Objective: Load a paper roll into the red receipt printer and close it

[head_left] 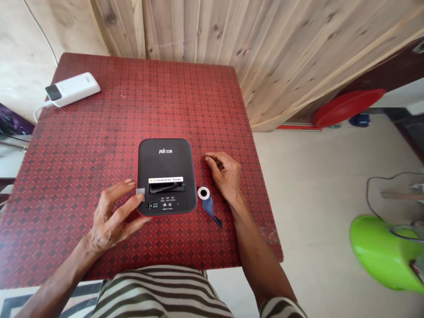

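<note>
A black box-shaped device [166, 165] with a red edge and white lettering lies flat on the table. Below its white warning label [165, 180], a slot [166, 188] has dark, crumpled material in it. My left hand [112, 214] is at the device's lower left, fingers spread. One fingertip rests on a small grey tab [141, 191] at the edge, and the thumb is by the lower corner. To the device's right is a white ring-shaped roll [203, 193] with a dark blue strip [209, 210] trailing from it. Beyond the roll, my right hand [225, 174] rests with curled fingers; nothing shows in them.
The table [159, 101] has a red patterned top. At its back left lies a white power bank [74, 89] with a cable. A wooden wall [198, 31] borders the far side. On the floor to the right are a green stool [380, 251] and a red basin [347, 106].
</note>
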`<state>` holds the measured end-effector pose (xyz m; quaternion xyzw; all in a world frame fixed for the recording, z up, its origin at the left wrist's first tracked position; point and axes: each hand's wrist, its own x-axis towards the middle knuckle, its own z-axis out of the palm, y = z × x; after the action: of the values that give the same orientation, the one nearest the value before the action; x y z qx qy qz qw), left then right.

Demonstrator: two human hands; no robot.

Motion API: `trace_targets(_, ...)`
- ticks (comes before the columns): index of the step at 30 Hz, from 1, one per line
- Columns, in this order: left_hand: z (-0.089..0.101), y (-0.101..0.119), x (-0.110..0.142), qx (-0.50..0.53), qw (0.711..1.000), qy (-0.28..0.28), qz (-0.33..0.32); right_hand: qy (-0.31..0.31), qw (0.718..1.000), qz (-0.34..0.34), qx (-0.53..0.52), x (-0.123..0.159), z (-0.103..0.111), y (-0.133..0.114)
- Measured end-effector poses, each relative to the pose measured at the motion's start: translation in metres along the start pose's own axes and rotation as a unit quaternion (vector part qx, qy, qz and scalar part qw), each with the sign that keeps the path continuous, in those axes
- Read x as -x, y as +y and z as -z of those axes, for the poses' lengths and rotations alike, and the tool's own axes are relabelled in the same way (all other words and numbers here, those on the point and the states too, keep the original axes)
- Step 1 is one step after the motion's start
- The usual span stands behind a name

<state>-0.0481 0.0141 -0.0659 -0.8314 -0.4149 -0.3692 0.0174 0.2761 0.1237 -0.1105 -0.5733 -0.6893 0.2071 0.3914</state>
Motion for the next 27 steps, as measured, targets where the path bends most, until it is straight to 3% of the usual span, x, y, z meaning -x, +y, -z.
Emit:
trace_targets(6, -0.008, -0.003, 0.008, 0.013, 1.000, 0.010, 0.015, -0.002, 1.000, -0.010, -0.003, -0.001, 0.000, -0.001)
trace_targets(27, -0.011, 0.002, -0.001, 0.124, 0.985, 0.024, 0.113, -0.005, 0.999, -0.032, 0.003, 0.001, 0.001, -0.005)
